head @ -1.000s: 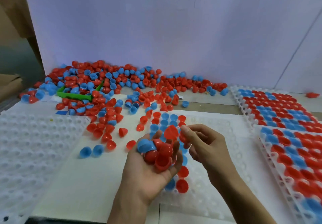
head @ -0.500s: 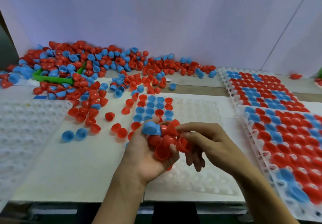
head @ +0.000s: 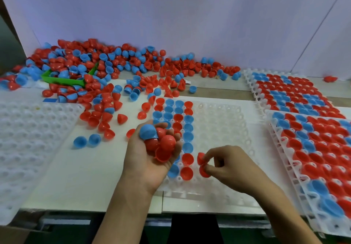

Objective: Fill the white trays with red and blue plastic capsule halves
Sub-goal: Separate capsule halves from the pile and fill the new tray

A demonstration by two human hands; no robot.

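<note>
My left hand is cupped palm up over the left side of the middle white tray, holding a handful of capsule halves, mostly red with one blue on top. My right hand pinches two red capsule halves just above the tray's near sockets, beside the third column. The tray's leftmost columns hold red and blue halves; the sockets further right hold nothing. A big loose heap of red and blue halves lies along the back of the table.
Two filled white trays lie at the right, the nearer one overlapping it. A white tray with bare sockets sits at the left. A green bin is half buried in the heap. Stray halves lie left of the middle tray.
My right hand has left the handful in my left hand and dropped to the right, down to the tray, with red halves pinched in it. The camera tilted down.
</note>
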